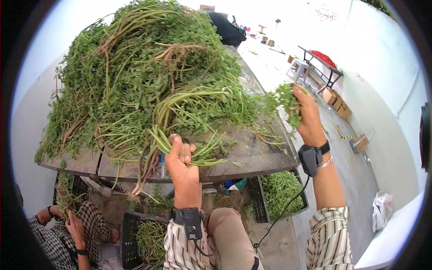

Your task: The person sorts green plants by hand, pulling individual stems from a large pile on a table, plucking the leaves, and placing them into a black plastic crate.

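My left hand (pixel 183 168) is closed around a bunch of long green stems (pixel 168 110) with reddish roots hanging below at the table edge. Out to the right, beyond the table's edge, my right hand (pixel 308 119) grips a small tuft of leafy greens (pixel 283 101). Behind the bunch rises a large heap of leafy plants (pixel 130 67), with stems and brown roots showing. The heap covers most of the dark wooden table (pixel 234 164); loose sprigs lie along its right side.
Below the table stand a black crate of greens (pixel 281 193) and another crate of stems (pixel 150 240). At lower left, a co-worker's hands (pixel 75 229) hold plants. Cartons (pixel 336 102), a stool (pixel 298 67) and a table with something red (pixel 323 58) stand farther back.
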`<state>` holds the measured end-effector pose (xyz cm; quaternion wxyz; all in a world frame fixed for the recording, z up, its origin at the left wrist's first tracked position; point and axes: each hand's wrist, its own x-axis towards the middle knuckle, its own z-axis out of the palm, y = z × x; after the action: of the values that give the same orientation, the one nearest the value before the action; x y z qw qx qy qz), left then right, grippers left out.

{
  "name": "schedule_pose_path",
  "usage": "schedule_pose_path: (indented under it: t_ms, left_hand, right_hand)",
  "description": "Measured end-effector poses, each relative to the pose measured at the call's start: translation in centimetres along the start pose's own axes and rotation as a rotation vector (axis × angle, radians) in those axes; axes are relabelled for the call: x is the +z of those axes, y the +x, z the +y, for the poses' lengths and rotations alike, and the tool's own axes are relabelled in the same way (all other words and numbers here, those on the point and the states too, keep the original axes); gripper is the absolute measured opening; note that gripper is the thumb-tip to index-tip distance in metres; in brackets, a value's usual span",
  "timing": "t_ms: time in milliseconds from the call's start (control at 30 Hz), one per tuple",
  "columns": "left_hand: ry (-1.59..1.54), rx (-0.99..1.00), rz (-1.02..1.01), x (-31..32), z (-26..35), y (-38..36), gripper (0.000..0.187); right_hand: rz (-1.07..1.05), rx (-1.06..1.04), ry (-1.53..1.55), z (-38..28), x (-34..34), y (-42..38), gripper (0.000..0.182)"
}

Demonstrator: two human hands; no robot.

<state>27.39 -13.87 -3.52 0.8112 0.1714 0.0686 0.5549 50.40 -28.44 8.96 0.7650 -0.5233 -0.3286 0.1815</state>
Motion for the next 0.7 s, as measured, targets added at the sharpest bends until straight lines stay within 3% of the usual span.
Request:
schedule_pose_path:
  t_ms: [100, 233, 433, 500, 600, 633, 700]
  left_hand:
    - [0.211, 0.07, 0.194, 0.3, -0.5, 0.1, 0.016]
    - [0.403, 0.192, 0.272, 1.4, -0.5, -0.7, 0.021]
    - [0.551, 0.213, 0.269, 1.2, 0.3, -1.2, 0.021]
    - [0.602, 0.245, 0.215, 0.1, 0.1, -0.9, 0.022]
    - [0.487, 0.232, 0.186, -0.9, -0.7, -0.2, 0.026]
    - [0.372, 0.205, 0.137, -1.2, -0.8, 0.1, 0.027]
    - [0.287, 0.148, 0.137, -0.2, -0.3, -0.3, 0.025]
  right_hand:
    - [0.169, -0.088, -0.141, -1.2, -3.8, -3.7, 0.021]
    - [0.425, -0.057, -0.311, 0.7, -12.1, -7.8, 0.021]
    - [0.558, 0.004, -0.575, 9.1, -25.2, -13.6, 0.02]
    - [0.559, 0.26, -0.885, 11.7, -27.9, -14.8, 0.025]
    - [0.478, 0.439, -0.765, 13.5, -26.6, -16.7, 0.034]
    - [0.472, 0.432, -0.761, 14.6, -27.9, -17.4, 0.034]
    - [0.244, -0.124, -1.535, 17.6, -32.1, -17.9, 0.044]
